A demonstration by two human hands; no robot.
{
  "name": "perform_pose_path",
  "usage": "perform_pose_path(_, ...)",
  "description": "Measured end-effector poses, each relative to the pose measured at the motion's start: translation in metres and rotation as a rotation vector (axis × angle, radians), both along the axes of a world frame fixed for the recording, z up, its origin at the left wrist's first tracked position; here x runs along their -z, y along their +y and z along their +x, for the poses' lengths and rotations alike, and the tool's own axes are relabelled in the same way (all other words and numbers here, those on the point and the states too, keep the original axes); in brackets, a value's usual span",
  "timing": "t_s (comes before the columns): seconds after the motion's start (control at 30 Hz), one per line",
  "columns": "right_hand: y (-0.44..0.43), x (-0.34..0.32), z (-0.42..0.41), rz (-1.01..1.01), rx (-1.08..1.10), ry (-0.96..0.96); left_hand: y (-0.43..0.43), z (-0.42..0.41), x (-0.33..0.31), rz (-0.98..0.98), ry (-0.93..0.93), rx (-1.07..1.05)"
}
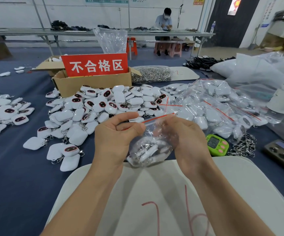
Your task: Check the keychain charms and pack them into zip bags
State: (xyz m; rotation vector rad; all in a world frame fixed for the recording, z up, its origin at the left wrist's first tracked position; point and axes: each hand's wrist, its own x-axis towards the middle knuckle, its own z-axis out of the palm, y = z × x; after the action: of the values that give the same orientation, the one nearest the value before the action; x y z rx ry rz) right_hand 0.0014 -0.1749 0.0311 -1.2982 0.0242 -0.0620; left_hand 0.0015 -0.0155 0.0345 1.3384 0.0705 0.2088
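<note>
The blue table (18, 176) carries heaps of white keychain charms (95, 108). The left hand (114, 138) and the right hand (190, 138) pinch the mouth of a filled zip bag (150, 149).

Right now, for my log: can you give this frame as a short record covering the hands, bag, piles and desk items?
left hand: pinches the zip bag at its red seal
right hand: grips the bag's other side
bag contents: several charms
bag position: held over the mat
loose charms: heap ahead, on the left
packed bags: heap ahead, on the right
box: cardboard, holds a red sign
timer: green, right of the hands
</note>
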Motion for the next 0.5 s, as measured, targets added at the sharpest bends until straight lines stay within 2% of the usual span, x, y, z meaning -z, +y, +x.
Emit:
perform_pose_path(0.2,-0.005,0.003,0.006,0.084,0.172,-0.06,0.012,0.005,0.003,0.063,0.047,0.008)
perform_pose_path(0.33,-0.002,0.006,0.006,0.028,0.175,-0.094,0.015,0.007,0.001,0.081,-0.013,-0.006)
perform_pose_path(0.5,-0.001,0.006,0.006,0.086,0.229,-0.086,0.018,0.006,0.001,0.139,0.014,0.079)
